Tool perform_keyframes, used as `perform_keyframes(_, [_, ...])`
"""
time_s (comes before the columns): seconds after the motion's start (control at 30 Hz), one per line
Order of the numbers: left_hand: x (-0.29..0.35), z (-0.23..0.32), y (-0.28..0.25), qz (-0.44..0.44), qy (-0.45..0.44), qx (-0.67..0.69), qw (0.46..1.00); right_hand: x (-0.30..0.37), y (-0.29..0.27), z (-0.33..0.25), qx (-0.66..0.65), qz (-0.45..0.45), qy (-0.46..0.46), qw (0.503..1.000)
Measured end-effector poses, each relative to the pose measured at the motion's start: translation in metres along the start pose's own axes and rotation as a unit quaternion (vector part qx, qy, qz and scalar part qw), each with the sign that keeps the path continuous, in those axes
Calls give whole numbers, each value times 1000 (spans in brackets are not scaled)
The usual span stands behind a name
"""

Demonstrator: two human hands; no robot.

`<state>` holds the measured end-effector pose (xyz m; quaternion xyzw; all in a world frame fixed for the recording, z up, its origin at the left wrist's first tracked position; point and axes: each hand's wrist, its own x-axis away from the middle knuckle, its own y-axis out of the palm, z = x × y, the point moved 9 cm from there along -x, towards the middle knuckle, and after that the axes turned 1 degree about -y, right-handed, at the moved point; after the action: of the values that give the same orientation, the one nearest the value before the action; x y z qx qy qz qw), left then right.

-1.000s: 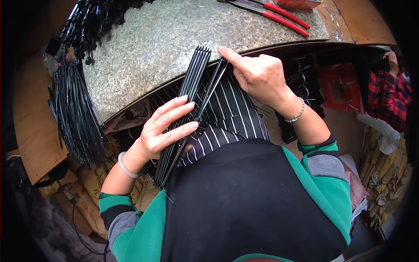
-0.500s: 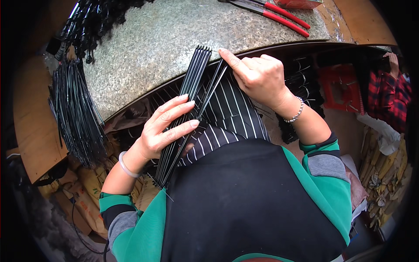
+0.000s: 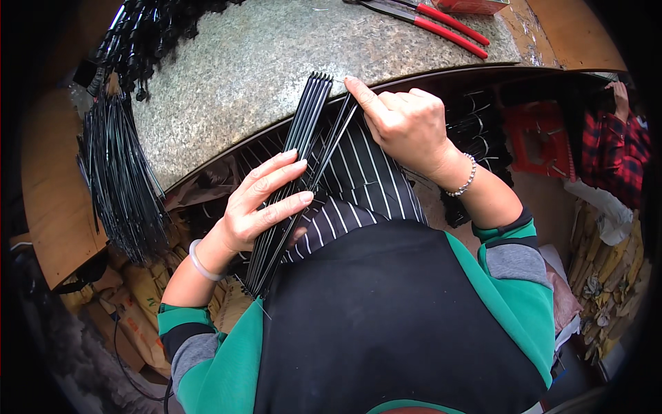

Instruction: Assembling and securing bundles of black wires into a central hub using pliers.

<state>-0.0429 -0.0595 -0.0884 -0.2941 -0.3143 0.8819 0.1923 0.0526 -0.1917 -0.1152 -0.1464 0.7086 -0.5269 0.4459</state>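
A bundle of thin, shiny black rods (image 3: 309,114) slants across my lap, its pointed tips reaching up near the bench edge. My left hand (image 3: 256,200) is closed round its middle, fingers laid across the top and the thumb mostly hidden beneath. Two or so thinner black rods (image 3: 336,138) spread away from the bundle to the right. My right hand (image 3: 412,127) is curled beside their upper ends, its forefinger stretched toward the tips. It seems to pinch a fine strand there, too small to make out. Beneath lies a striped black-and-white cloth (image 3: 376,176).
Red-handled pliers (image 3: 448,26) lie on the speckled stone bench (image 3: 276,48). A large bunch of black rods (image 3: 121,179) hangs over its left edge. To the right are a red plastic stool (image 3: 538,141) and another person's checked sleeve (image 3: 617,155). Brown sacks (image 3: 603,276) line the floor.
My right hand has shifted very slightly left, and the splayed rods with it. My left hand and the bundle are practically still.
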Motion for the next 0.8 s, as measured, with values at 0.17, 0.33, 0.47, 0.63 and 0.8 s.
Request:
perform_keyframes(0.17, [0,1,1,4,-3,4,1000,2,2,0,-7,3,6,1000])
perform_keyframes(0.33, [1,-1,0,3,1,2,1000,3,4,1,-15,-2,-23,1000])
perform_keyframes(0.47, [1,-1,0,6,0,4,1000,2,6,2,-17,-9,-36,999])
perform_keyframes(0.63, [1,-1,0,9,-2,-1,1000,3,6,2,-20,-9,-38,999])
perform_keyframes(0.8, [0,-1,-1,6,0,-3,1000,2,5,4,-36,-34,-34,998])
